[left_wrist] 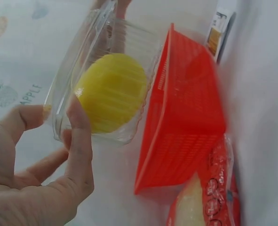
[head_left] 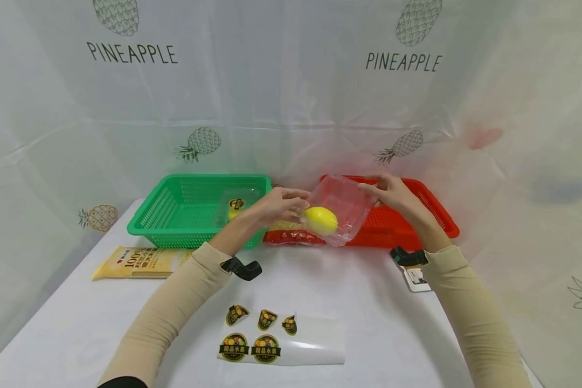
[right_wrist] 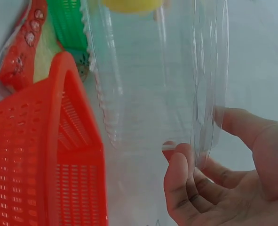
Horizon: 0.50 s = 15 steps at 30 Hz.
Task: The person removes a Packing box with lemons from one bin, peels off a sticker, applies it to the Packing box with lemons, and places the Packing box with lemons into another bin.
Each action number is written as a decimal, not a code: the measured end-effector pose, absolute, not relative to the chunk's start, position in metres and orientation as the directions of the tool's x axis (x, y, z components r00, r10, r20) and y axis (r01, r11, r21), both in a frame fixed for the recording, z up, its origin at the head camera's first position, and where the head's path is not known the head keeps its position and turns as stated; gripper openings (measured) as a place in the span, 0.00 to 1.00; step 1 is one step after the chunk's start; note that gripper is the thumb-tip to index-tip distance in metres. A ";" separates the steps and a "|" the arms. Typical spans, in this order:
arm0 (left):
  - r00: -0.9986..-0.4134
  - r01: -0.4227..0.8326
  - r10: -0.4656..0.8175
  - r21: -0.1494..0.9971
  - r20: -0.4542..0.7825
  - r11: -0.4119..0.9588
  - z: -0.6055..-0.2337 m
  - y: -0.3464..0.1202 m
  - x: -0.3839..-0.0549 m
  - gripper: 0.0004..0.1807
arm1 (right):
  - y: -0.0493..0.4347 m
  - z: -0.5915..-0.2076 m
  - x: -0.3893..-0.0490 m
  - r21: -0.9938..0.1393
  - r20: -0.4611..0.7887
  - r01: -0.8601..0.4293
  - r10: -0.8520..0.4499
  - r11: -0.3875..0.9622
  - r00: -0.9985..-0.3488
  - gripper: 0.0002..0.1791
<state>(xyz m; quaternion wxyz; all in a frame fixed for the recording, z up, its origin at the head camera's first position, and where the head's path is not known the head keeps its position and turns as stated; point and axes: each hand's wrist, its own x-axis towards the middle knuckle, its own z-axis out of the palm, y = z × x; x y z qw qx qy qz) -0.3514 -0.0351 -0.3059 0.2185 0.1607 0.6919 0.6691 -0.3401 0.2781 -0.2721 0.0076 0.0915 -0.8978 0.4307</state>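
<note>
A clear plastic clamshell box is held up in the air, tilted, with one yellow lemon inside at its left end. My left hand pinches the box's left edge between thumb and fingers; the left wrist view shows the lemon through the clear wall. At the opposite end my right hand grips the rim, thumb on one side and curled fingers on the other. In the right wrist view the lid and base edges lie close together near the fingers.
Behind the box stands a red basket. A green basket at left holds another labelled clear box. Bagged goods lie between them, a yellow pasta bag in front. A sticker sheet and a white card lie nearer.
</note>
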 end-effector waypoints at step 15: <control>-0.868 -0.085 0.486 0.994 -0.105 0.062 -0.328 -0.068 -0.326 0.26 | 0.265 -0.287 -0.309 -0.762 0.018 -0.238 -0.348 0.603 -0.937 0.28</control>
